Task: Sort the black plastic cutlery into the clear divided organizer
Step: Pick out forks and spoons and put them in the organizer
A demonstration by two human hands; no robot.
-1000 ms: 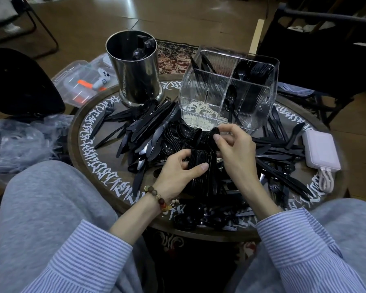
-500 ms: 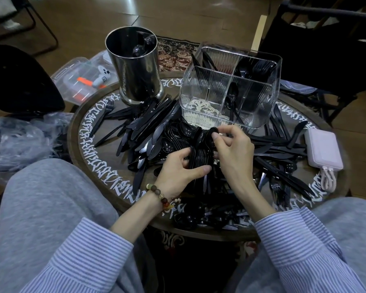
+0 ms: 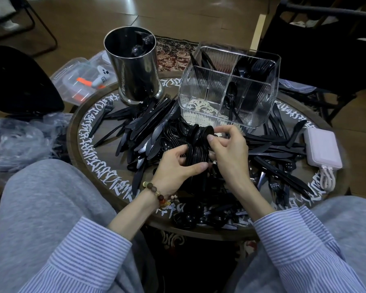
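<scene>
My left hand (image 3: 175, 168) grips a nested stack of black spoons (image 3: 195, 144) around its handles, thumb and fingers curled round the bundle; my right hand (image 3: 226, 149) pinches the bowl end of the same stack between thumb and fingertips (image 3: 210, 138). The stack sits at the centre of the round table (image 3: 76, 127), just in front of the clear divided organizer (image 3: 226, 89), which stands at 12 o'clock.

Probable faults: the nested spoons may fan apart and spill into the loose pile (image 3: 152, 127) if either hold slackens; the stack may snag the organizer's near wall on entry and tip the light container; it may also land in the wrong compartment, since the dividers are transparent.

Count: one organizer with four compartments; the near-left one holds nothing, the near-right one a spoon or two, the far two several pieces each. One steel canister (image 3: 135, 66) at 11 o'clock; one pale power bank (image 3: 322, 146) at 3 o'clock. Loose cutlery on the table: too many and too overlapped to count.
</scene>
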